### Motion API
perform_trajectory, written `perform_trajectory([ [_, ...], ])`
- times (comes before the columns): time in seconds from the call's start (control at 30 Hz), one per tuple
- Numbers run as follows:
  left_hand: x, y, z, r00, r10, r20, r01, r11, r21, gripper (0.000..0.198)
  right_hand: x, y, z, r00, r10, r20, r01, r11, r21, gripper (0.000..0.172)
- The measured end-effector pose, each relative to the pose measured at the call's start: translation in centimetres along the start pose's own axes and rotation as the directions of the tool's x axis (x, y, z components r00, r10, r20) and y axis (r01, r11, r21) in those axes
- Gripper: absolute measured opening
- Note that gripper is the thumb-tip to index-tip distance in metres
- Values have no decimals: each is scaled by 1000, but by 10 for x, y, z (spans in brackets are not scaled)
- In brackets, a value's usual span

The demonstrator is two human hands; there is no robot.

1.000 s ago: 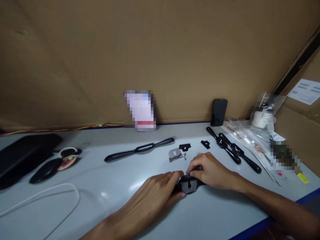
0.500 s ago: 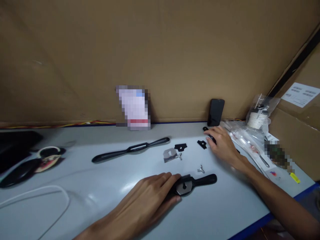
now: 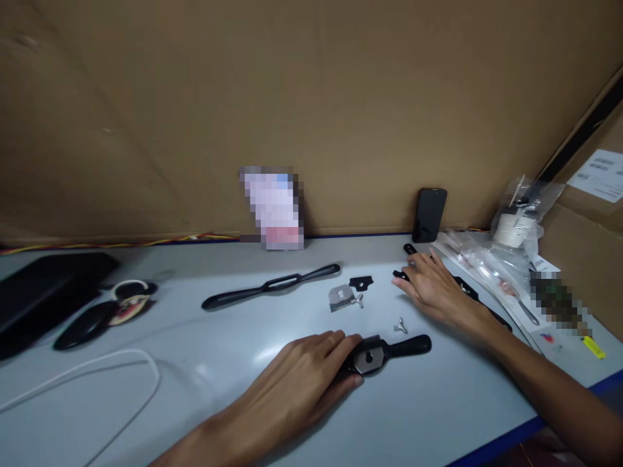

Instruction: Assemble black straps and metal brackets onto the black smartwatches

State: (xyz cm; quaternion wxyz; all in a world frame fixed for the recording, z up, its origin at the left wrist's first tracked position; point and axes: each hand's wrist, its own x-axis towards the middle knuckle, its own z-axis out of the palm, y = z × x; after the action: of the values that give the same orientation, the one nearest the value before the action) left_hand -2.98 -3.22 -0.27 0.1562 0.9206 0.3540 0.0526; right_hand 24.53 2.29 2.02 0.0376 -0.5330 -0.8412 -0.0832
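Near the front of the table, my left hand (image 3: 311, 366) is wrapped round one end of a black spokeshave (image 3: 409, 346), which lies with its other handle pointing right. A silver slotted blade (image 3: 368, 359) sits in its middle. My right hand (image 3: 435, 285) is farther back, thumb and fingers closing on a small black cap plate (image 3: 400, 275), partly hidden by them. Beneath that hand and wrist lies another black spokeshave body (image 3: 491, 315). Between the hands are a thumbscrew (image 3: 401, 325), a loose blade (image 3: 341, 297), a second thumbscrew (image 3: 359, 301) and another black cap plate (image 3: 361, 283).
A third spokeshave body (image 3: 272, 285) lies behind my left hand. Against the cardboard wall lean a black phone (image 3: 429, 215) and a blurred upright item (image 3: 275, 211). Plastic packaging (image 3: 479, 259) fills the right side. A black mouse (image 3: 86, 325) and white cable (image 3: 121, 353) are on the left.
My right hand has come down and nearer, from beside the spokeshave handle onto the small black cap plate. My left hand keeps its grip. The whole view has shifted slightly.
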Motion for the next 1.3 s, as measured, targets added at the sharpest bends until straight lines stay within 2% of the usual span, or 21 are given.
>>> perform_trajectory([
  [0.07,0,0,0,1000,5,-6,-5,1000,-4,26,-2,-6,-1,1000,-2,27,2,1000,30,57],
  [0.13,-1,0,0,1000,18,-23,-18,1000,-7,26,-4,-12,-2,997,-6,73,3,999,41,75],
  [0.2,-2,-1,1,999,31,-43,-31,999,-6,26,-5,-15,-3,994,-7,106,2,999,54,86],
  [0.33,-3,-2,3,995,53,-87,-54,999,-1,26,-5,-17,-1,993,-1,121,-10,996,93,88],
  [0.47,-2,-2,3,988,77,-130,-79,997,-15,24,-4,-14,4,995,40,90,-52,990,130,104],
  [0.73,-2,-2,4,986,86,-140,-88,996,-8,21,8,-6,0,994,32,102,-53,977,208,111],
  [0.8,-2,-1,3,987,82,-138,-83,997,-2,21,8,1,-4,994,3,106,-27,974,227,101],
  [0.97,0,1,0,992,70,-107,-70,998,5,20,7,15,-8,993,65,95,-80,983,167,38],
  [1.07,1,1,-2,992,67,-110,-68,998,-11,24,10,17,-6,990,96,99,-112,978,174,14],
  [1.13,1,1,-2,991,68,-118,-71,997,-16,24,13,15,-4,988,119,98,-140,957,256,12],
  [1.2,0,0,-2,990,69,-125,-72,997,-22,24,15,12,-1,985,145,89,-166,930,329,21],
  [1.3,0,1,-2,990,66,-126,-71,997,-34,24,16,5,2,987,150,54,-160,937,312,28],
])
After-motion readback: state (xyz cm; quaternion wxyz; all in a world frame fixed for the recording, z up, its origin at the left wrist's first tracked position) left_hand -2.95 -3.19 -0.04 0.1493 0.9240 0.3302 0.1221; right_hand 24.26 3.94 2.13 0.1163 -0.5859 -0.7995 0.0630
